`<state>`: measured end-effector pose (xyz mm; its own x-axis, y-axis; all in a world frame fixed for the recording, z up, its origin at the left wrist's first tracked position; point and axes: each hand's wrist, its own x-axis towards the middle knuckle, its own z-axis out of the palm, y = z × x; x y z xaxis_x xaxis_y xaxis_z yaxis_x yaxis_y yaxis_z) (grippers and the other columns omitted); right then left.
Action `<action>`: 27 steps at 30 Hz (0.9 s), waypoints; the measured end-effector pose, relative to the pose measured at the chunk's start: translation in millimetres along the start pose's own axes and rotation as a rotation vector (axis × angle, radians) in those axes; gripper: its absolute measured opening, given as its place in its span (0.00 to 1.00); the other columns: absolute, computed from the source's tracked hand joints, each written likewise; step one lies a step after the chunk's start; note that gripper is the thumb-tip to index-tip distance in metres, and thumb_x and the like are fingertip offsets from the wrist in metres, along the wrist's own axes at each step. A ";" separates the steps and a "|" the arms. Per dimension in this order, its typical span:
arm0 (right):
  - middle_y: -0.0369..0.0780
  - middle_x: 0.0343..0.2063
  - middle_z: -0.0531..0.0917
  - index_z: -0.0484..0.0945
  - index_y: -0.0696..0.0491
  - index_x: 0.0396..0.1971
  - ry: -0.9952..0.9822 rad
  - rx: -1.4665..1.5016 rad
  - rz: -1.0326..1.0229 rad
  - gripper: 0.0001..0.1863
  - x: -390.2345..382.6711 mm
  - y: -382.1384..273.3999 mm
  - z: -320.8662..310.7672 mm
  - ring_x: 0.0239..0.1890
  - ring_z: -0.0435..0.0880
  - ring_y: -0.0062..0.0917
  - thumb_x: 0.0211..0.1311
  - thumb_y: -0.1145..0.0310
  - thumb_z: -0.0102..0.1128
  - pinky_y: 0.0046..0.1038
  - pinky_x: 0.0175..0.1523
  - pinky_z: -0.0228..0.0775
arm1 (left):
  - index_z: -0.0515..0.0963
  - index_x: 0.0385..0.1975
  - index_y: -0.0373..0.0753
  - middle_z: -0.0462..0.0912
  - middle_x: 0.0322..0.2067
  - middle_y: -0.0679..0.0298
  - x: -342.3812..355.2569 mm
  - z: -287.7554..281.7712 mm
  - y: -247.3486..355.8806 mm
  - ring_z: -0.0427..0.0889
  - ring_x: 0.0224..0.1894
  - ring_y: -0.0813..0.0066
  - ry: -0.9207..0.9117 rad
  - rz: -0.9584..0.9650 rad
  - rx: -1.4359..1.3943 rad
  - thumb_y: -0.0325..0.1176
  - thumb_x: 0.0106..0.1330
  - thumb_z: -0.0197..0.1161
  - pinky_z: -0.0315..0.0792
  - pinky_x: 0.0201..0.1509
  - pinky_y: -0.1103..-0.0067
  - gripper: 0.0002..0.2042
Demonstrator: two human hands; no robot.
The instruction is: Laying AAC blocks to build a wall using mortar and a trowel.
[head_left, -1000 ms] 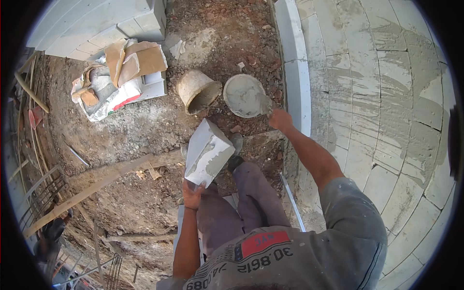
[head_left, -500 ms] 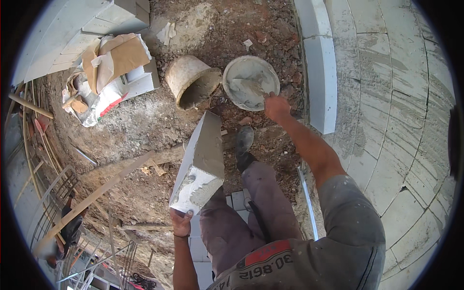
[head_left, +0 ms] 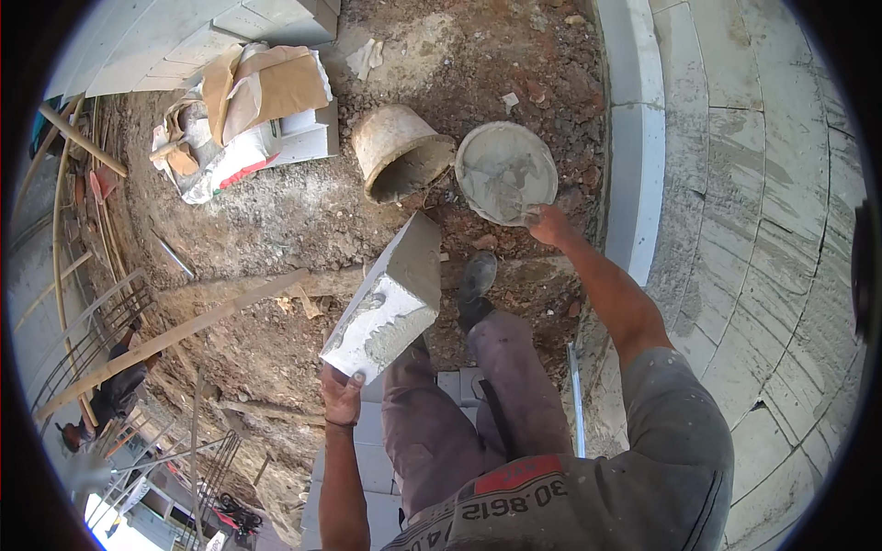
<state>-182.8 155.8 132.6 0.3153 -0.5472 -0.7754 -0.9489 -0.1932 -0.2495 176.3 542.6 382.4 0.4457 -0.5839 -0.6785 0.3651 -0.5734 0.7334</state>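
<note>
A pale aerated-concrete block (head_left: 390,289) slants in front of my legs, with grey mortar spread over its top face and smeared across its near end. My left hand (head_left: 342,395) grips the block's lower corner, thumb pressed on the near end. My right hand (head_left: 548,225) is closed at the near right rim of a round bucket of wet grey mortar (head_left: 461,179). It holds a trowel (head_left: 505,196), whose mortar-coated blade lies in the mix and blends with it. The handle is mostly hidden by my fingers.
An empty bucket (head_left: 390,138) lies tipped beside the mortar bucket. A torn paper sack (head_left: 285,87) covers white blocks at far left. A block wall (head_left: 634,174) runs along the right. A wooden plank (head_left: 197,335) slants across the left, near another person (head_left: 115,390).
The block has tilted, turning its mortar-smeared near end more into view. My right hand has shifted slightly along the bucket's rim with the trowel. The whole view has swung a little.
</note>
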 end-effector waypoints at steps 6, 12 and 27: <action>0.45 0.41 0.88 0.83 0.57 0.46 0.172 0.439 -0.260 0.15 -92.4 -25.5 -45.7 0.41 0.87 0.32 0.62 0.68 0.67 0.31 0.47 0.77 | 0.52 0.74 0.31 0.65 0.69 0.53 7.3 20.2 30.5 0.67 0.68 0.65 -0.088 0.107 0.031 0.32 0.64 0.70 0.61 0.72 0.71 0.41; 0.46 0.39 0.87 0.83 0.57 0.44 0.435 0.460 -0.574 0.15 -269.5 -84.4 -78.8 0.42 0.87 0.37 0.58 0.70 0.68 0.33 0.46 0.78 | 0.62 0.67 0.36 0.78 0.55 0.58 -7.0 3.2 39.1 0.79 0.53 0.72 -0.142 -0.102 0.083 0.33 0.66 0.69 0.76 0.50 0.76 0.32; 0.43 0.46 0.76 0.80 0.50 0.49 0.819 -0.125 -0.271 0.22 -420.9 -288.7 -2.6 0.40 0.82 0.45 0.49 0.71 0.65 0.43 0.43 0.76 | 0.48 0.70 0.52 0.78 0.52 0.55 54.0 -10.4 31.5 0.85 0.44 0.59 -0.448 -0.241 -0.161 0.28 0.62 0.71 0.84 0.40 0.60 0.42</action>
<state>-41.5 439.8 532.5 0.4862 -0.8735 -0.0257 -0.8464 -0.4634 -0.2623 220.3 499.0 369.3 -0.0462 -0.6553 -0.7539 0.5506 -0.6464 0.5282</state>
